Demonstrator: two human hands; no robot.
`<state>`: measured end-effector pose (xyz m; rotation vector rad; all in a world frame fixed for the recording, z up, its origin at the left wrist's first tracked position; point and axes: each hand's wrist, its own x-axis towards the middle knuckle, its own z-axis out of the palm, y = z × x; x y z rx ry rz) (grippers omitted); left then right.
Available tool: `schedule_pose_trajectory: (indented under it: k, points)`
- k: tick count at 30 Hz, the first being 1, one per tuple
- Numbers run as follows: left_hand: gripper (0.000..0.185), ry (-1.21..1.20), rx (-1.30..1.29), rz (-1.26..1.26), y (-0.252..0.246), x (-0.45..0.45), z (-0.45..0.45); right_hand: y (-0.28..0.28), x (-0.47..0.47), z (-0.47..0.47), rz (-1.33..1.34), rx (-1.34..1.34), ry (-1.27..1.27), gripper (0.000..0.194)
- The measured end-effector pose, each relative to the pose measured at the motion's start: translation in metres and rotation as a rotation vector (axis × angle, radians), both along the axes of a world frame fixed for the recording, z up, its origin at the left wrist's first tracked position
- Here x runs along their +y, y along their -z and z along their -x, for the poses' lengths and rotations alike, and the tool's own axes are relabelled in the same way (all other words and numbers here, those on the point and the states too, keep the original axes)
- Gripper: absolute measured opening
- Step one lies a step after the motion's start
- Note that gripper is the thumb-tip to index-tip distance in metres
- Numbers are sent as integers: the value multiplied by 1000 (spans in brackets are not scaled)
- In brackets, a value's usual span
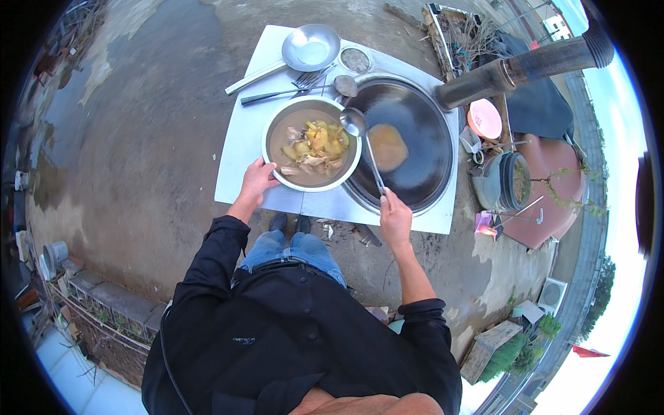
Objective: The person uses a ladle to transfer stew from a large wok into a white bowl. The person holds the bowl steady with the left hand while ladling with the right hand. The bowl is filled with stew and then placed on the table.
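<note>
My left hand (257, 181) grips the near-left rim of a metal basin (282, 116) that holds broth, chunks of meat and yellow-green vegetable pieces. The basin's right side overlaps the edge of a large dark wok (425, 155) set in a metal stove top. Brownish liquid (386, 148) lies in the bottom of the wok. In my right hand (396, 218) is the handle of a metal ladle (354, 122), whose bowl is over the basin's right rim. Whether the ladle touches the rim I cannot tell.
Beyond the basin lie a long-handled metal pan (311, 47), a slotted or fork-like utensil (311, 79) and a second ladle (345, 86), beside a round stove opening (355, 60). A stovepipe (477, 85) rises at the wok's far right. Buckets (513, 179) and a pink basin (485, 118) stand right of the stove.
</note>
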<state>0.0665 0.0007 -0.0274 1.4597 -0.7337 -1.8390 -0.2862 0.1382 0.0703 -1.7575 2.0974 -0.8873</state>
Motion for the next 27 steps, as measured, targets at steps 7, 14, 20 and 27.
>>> schedule_pose_trajectory:
  k: [7, 14, 20, 27]
  points:
    - [26, 12, -8, 12, -6, 0, 2, 60, -18, 95, -219, -249, 423, 31]
    - [30, 7, -68, 6, -12, 1, 7, 142, -50, 162, -355, 294, 509, 30]
    - [32, -13, -71, 9, -16, 2, 11, 201, -62, 161, -323, 87, 473, 29]
    - [33, -6, -88, 17, -19, 3, 11, 202, -85, 128, -407, -1275, 527, 16]
